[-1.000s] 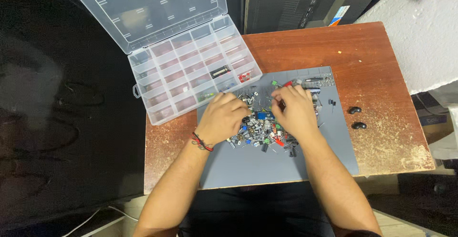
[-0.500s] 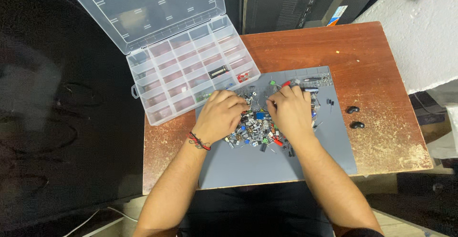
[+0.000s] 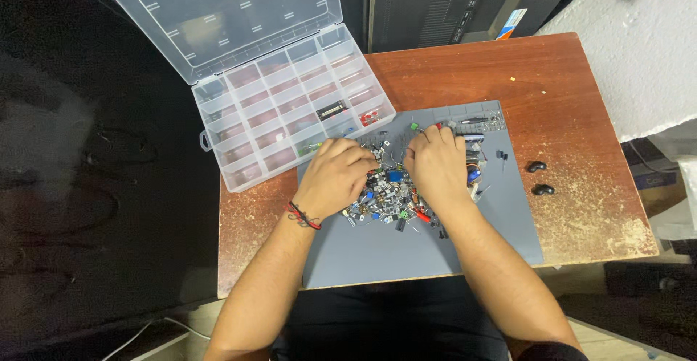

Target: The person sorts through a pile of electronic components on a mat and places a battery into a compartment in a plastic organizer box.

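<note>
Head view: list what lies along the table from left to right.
Clear plastic organiser box with its lid open → left hand → pile of small electronic parts on the grey mat → right hand → two small black pieces on the bare wooden table.

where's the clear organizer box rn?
Head view: the clear organizer box sits open at the left end of the wooden table, lid tipped back, overhanging the table edge, just up-left of the left hand and the grey mat.
</note>
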